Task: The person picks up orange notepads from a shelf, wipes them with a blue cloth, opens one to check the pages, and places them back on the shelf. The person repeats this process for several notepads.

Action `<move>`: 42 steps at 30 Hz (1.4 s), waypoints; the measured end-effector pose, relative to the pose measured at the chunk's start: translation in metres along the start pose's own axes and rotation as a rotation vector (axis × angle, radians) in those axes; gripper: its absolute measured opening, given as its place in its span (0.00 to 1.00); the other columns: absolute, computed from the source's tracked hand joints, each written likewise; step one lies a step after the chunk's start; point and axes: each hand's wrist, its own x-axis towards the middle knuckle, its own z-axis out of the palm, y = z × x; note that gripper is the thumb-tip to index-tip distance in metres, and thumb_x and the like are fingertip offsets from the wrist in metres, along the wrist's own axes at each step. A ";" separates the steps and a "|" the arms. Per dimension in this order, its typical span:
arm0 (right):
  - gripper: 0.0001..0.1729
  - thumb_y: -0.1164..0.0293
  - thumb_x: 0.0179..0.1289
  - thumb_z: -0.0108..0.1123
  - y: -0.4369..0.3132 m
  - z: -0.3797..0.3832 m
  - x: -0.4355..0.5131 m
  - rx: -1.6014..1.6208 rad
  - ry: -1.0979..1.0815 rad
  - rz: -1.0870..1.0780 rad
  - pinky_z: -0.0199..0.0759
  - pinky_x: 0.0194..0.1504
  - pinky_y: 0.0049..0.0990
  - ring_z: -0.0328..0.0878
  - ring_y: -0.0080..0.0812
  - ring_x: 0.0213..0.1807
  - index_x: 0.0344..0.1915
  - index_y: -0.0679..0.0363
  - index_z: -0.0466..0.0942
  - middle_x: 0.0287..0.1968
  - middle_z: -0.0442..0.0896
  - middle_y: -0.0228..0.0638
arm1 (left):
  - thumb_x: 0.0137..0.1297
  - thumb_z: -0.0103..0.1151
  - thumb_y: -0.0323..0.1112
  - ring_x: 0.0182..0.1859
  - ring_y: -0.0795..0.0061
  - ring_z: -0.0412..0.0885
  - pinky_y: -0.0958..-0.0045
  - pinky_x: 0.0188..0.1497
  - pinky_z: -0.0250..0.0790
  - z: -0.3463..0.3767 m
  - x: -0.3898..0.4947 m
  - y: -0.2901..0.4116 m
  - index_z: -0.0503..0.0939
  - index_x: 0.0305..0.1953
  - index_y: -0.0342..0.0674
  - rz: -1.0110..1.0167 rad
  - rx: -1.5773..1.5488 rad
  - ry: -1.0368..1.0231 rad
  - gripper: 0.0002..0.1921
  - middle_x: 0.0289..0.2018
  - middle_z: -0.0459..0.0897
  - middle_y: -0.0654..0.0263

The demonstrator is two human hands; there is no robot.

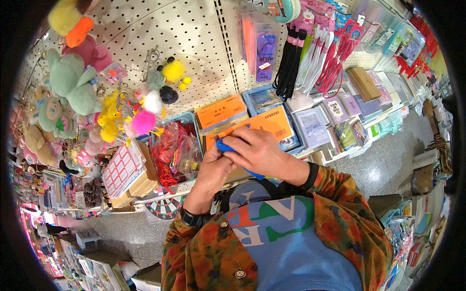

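Both hands meet over a shop shelf in front of my body. My right hand (260, 151) is closed around a bunched blue cloth (225, 145), part of which hangs below the palm. Just left of it, my left hand (214, 165) touches the same cloth's near end with its fingertips; how firmly it grips is hidden. Beneath and behind the hands lies an orange booklet or pack (271, 122), slanting over a blue box. A second orange pack (222, 111) rests farther back.
Left of the hands stands a tray of red cords in plastic (174, 152), beside label sheets (123, 171). Plush keychains (71, 82) hang at the left from a pegboard (196, 36). Shoelaces (289, 65) hang above notebooks (313, 127) at the right. A dartboard (165, 208) is below the shelf.
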 end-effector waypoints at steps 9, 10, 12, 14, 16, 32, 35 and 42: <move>0.13 0.70 0.63 0.65 0.050 -0.030 -0.040 0.034 0.191 0.401 0.75 0.37 0.28 0.80 0.40 0.37 0.45 0.64 0.80 0.37 0.79 0.41 | 0.71 0.49 0.21 0.58 0.46 0.79 0.47 0.59 0.76 0.001 -0.014 0.013 0.64 0.66 0.38 0.057 -0.036 -0.032 0.23 0.60 0.76 0.51; 0.14 0.71 0.64 0.65 0.055 -0.035 -0.047 0.057 0.196 0.454 0.74 0.38 0.26 0.80 0.41 0.36 0.46 0.66 0.79 0.37 0.79 0.43 | 0.71 0.49 0.21 0.59 0.45 0.79 0.47 0.59 0.76 -0.001 -0.015 0.014 0.64 0.66 0.37 0.058 -0.031 -0.027 0.24 0.60 0.76 0.50; 0.13 0.69 0.67 0.64 0.063 -0.041 -0.057 0.275 0.261 0.700 0.72 0.39 0.22 0.77 0.25 0.35 0.46 0.66 0.80 0.36 0.81 0.34 | 0.71 0.47 0.19 0.59 0.47 0.79 0.48 0.58 0.77 -0.005 -0.017 0.017 0.65 0.66 0.37 0.048 -0.078 -0.058 0.23 0.60 0.77 0.51; 0.13 0.65 0.70 0.62 0.071 -0.047 -0.065 0.694 0.339 0.979 0.72 0.39 0.19 0.74 0.15 0.35 0.45 0.65 0.81 0.35 0.82 0.27 | 0.71 0.47 0.19 0.58 0.47 0.80 0.48 0.58 0.77 -0.008 -0.017 0.019 0.65 0.66 0.36 0.043 -0.104 -0.086 0.22 0.59 0.77 0.51; 0.13 0.64 0.71 0.62 0.077 -0.051 -0.068 1.024 0.436 1.096 0.73 0.39 0.17 0.78 0.16 0.35 0.47 0.62 0.81 0.36 0.84 0.27 | 0.71 0.49 0.21 0.57 0.44 0.80 0.47 0.56 0.78 -0.008 -0.016 0.020 0.65 0.65 0.36 0.033 -0.109 -0.107 0.22 0.58 0.78 0.51; 0.29 0.60 0.75 0.51 0.051 -0.016 -0.062 2.072 0.023 0.898 0.75 0.60 0.33 0.77 0.35 0.62 0.70 0.61 0.62 0.64 0.75 0.40 | 0.73 0.52 0.29 0.49 0.53 0.85 0.55 0.42 0.84 0.009 -0.015 0.019 0.66 0.65 0.38 -0.031 -0.098 -0.109 0.21 0.54 0.81 0.53; 0.28 0.60 0.76 0.49 0.029 -0.026 -0.065 1.590 -0.042 1.089 0.75 0.57 0.28 0.78 0.31 0.59 0.70 0.61 0.64 0.62 0.76 0.40 | 0.74 0.51 0.29 0.48 0.55 0.85 0.56 0.41 0.84 0.017 -0.016 0.017 0.66 0.65 0.39 -0.029 -0.088 -0.097 0.21 0.54 0.80 0.53; 0.28 0.59 0.75 0.52 0.022 -0.030 -0.077 1.165 -0.187 1.216 0.76 0.55 0.27 0.78 0.29 0.58 0.68 0.63 0.66 0.60 0.77 0.38 | 0.74 0.51 0.30 0.48 0.57 0.86 0.61 0.40 0.84 0.015 -0.020 0.023 0.64 0.66 0.39 0.058 -0.029 -0.058 0.22 0.55 0.80 0.54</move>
